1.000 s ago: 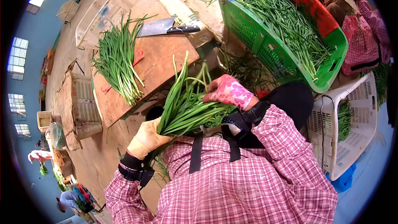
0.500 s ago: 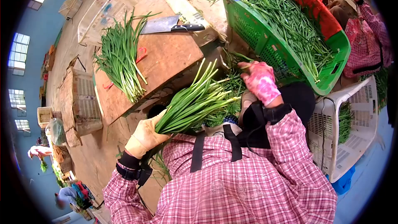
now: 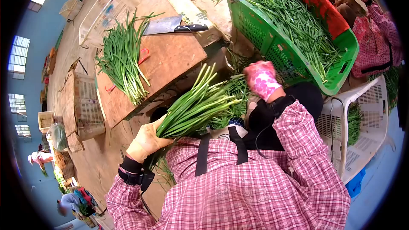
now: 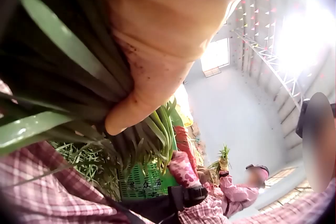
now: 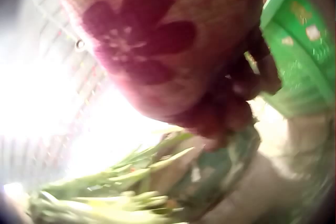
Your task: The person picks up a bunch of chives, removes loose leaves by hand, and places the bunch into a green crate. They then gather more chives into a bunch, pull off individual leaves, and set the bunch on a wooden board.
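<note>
In the head view the left hand (image 3: 148, 140), in a pale glove, grips a bunch of long green stalks (image 3: 191, 110), their pale ends fanned toward the right. Up close in the left wrist view, the gloved hand (image 4: 152, 50) curls round dark leaves (image 4: 79, 71). The right hand (image 3: 262, 79), in a pink flowered glove, is apart from the bunch, beside the green crate (image 3: 272, 47). Its fingers look curled in the blurred right wrist view, where no stalk shows clearly in the hand (image 5: 168, 40); pale stalk ends (image 5: 115, 203) lie below it.
A wooden board (image 3: 170, 59) bears another green bunch (image 3: 123, 59) and a cleaver (image 3: 164, 25). Loose greens (image 3: 234, 98) lie below the hands. A white crate (image 3: 370, 119) stands at the right, near another person in pink checked clothing (image 3: 372, 42).
The right hand has left the held bunch and moved right toward the green crate, its fingers now more curled. The left hand keeps its grip, with the pale ends more clearly exposed.
</note>
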The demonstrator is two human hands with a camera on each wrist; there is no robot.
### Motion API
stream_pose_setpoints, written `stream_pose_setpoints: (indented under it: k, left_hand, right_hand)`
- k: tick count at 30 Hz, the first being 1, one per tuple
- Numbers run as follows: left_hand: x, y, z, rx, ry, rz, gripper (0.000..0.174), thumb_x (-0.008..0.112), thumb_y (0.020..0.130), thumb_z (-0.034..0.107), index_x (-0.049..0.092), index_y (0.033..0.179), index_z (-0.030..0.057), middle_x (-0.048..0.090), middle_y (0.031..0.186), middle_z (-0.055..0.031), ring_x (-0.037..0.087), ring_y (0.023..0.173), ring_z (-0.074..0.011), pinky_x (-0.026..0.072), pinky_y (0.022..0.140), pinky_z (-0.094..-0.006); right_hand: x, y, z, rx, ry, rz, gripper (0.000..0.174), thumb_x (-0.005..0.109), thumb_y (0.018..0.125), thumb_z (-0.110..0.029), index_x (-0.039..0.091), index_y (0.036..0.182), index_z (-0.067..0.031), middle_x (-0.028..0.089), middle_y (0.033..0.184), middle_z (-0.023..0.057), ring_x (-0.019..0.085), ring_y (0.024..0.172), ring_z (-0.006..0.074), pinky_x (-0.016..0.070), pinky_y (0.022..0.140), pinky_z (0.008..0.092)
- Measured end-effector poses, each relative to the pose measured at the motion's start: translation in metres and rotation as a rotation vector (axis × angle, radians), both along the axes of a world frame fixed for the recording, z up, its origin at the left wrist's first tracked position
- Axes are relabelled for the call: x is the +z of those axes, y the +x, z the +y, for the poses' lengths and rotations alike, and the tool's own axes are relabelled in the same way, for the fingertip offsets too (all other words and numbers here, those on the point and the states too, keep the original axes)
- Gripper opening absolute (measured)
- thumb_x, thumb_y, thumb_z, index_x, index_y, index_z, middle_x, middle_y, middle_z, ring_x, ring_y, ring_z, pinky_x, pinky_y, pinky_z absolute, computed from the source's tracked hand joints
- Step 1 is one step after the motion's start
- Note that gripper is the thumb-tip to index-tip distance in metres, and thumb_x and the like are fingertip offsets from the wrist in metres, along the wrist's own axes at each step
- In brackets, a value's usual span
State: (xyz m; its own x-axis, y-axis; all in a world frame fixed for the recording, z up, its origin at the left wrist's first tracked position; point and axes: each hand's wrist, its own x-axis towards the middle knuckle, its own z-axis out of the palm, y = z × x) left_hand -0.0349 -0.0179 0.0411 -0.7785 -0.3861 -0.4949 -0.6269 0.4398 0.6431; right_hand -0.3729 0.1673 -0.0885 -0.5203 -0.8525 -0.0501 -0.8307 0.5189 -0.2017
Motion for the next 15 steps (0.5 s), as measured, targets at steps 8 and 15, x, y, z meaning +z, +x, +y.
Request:
stream_pose_setpoints:
  k: [8, 15]
  left_hand:
    - [0.008, -0.017, 0.003, -0.110, -0.052, -0.022, 0.079, 0.080, 0.075, 0.022, 0.049, 0.147, 0.0117, 0.070, 0.116, -0.0160, 0.069, 0.105, -0.0276, 0.0516, 0.091, -0.0301]
    - [0.013, -0.015, 0.002, 0.025, 0.066, -0.012, 0.078, 0.083, 0.076, 0.015, 0.050, 0.146, 0.0075, 0.072, 0.119, -0.0098, 0.067, 0.102, -0.0101, 0.0490, 0.094, -0.0250]
  right_hand:
    - [0.011, 0.019, -0.017, 0.170, -0.377, -1.253, 0.037, 0.068, 0.091, -0.027, 0.072, 0.114, 0.0028, 0.074, 0.109, 0.0156, 0.068, 0.104, 0.0249, 0.0489, 0.096, 0.0347]
    - [-0.023, -0.004, -0.012, -0.495, -0.469, -0.994, 0.025, 0.071, 0.088, -0.012, 0.074, 0.106, 0.0046, 0.075, 0.094, 0.0136, 0.070, 0.086, 0.0186, 0.0550, 0.081, 0.0320]
